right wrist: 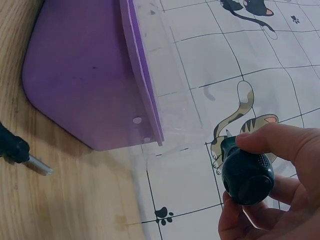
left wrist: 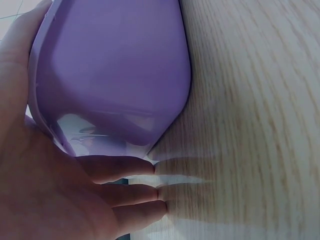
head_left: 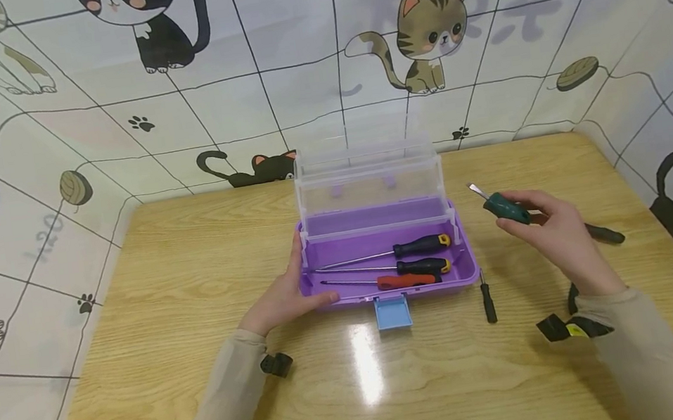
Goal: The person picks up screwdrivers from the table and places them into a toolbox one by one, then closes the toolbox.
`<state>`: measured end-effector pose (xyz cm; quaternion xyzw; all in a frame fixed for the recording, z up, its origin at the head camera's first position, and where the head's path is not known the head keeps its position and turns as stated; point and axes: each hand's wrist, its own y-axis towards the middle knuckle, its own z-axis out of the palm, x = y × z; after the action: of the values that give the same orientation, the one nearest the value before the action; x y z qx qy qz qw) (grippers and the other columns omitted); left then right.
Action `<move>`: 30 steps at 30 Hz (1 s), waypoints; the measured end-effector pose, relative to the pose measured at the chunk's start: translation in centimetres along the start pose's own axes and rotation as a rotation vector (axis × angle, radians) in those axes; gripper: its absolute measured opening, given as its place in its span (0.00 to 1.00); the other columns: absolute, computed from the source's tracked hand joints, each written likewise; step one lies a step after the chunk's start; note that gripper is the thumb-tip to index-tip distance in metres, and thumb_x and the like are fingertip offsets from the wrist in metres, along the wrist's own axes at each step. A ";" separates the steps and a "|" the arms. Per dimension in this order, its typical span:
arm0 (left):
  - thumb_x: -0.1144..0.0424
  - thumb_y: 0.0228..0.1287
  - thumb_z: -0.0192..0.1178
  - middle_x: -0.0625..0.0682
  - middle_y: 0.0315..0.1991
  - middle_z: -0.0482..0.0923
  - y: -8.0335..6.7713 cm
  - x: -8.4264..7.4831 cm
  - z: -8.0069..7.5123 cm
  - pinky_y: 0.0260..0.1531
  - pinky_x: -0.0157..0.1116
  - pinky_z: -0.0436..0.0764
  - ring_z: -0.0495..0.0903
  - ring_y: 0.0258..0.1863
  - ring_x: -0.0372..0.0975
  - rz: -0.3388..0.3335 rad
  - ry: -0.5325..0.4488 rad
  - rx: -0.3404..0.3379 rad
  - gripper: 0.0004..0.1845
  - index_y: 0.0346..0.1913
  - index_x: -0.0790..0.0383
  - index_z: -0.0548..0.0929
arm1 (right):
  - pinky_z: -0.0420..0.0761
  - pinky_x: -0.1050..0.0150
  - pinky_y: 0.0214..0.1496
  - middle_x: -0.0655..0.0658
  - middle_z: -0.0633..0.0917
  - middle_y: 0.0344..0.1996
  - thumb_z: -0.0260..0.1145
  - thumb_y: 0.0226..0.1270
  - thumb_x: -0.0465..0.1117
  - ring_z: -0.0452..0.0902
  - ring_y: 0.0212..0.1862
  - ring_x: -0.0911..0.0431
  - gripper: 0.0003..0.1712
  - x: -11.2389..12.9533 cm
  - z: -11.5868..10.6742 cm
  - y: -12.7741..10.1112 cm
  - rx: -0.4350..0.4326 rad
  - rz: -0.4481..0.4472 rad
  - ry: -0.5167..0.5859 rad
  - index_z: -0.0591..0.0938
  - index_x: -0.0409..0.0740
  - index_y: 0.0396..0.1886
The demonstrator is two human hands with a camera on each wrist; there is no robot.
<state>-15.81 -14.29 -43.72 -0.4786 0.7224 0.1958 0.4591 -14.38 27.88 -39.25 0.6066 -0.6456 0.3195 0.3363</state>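
While our left hand (head_left: 287, 300) presses flat on the purple box (head_left: 469, 270), three screwdrivers (head_left: 410, 263) lie inside; our right hand (head_left: 552, 228) grips a green screwdriver (head_left: 502, 206) beside the box, and two more wait outside.

A light wooden table (head_left: 189, 258) sits in a corner between 3 wall panels (head_left: 305, 65) printed with cartoon cats, yarn balls and paw prints. A bright glare (head_left: 366, 366) shines on its top.

the purple box (head_left: 385, 289) stands mid-table (head_left: 189, 258) with its clear lid (head_left: 368, 177) upright behind; a small screwdriver (head_left: 487, 300) lies just right of it; bare wood lies far left and in front.
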 end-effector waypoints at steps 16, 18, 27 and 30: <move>0.48 0.50 0.74 0.61 0.75 0.43 0.4 0.8 0.1 0.65 0.54 0.59 0.61 0.66 0.59 -0.001 -0.002 -0.003 0.70 0.74 0.37 0.22 | 0.76 0.71 0.38 0.39 0.75 0.55 0.67 0.66 0.50 0.72 0.47 0.50 0.33 1.5 0.9 2.2 0.074 -0.041 0.007 0.73 0.42 0.67; 0.48 0.50 0.74 0.60 0.76 0.42 0.4 0.9 0.1 0.65 0.53 0.59 0.60 0.67 0.59 0.002 -0.005 -0.004 0.70 0.74 0.38 0.22 | 0.76 0.71 0.39 0.40 0.75 0.55 0.67 0.66 0.50 0.73 0.47 0.51 0.32 1.8 0.9 2.5 0.083 -0.038 0.022 0.73 0.43 0.66; 0.47 0.51 0.74 0.60 0.75 0.44 0.3 0.8 0.1 0.65 0.54 0.60 0.62 0.66 0.59 -0.022 0.004 0.002 0.69 0.73 0.37 0.21 | 0.76 0.72 0.43 0.42 0.76 0.55 0.67 0.66 0.49 0.72 0.49 0.54 0.31 2.4 1.1 3.9 0.123 -0.036 0.060 0.74 0.44 0.65; 0.47 0.51 0.73 0.60 0.75 0.44 0.3 0.7 0.1 0.65 0.53 0.59 0.62 0.66 0.59 -0.023 0.006 0.002 0.69 0.73 0.37 0.21 | 0.76 0.73 0.41 0.38 0.76 0.56 0.67 0.66 0.47 0.72 0.48 0.52 0.31 2.8 1.0 4.4 0.138 -0.067 0.039 0.73 0.41 0.66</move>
<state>-16.12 -14.44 -44.45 -0.4868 0.7185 0.1883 0.4597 -18.94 25.77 -37.53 0.6432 -0.5946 0.3638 0.3167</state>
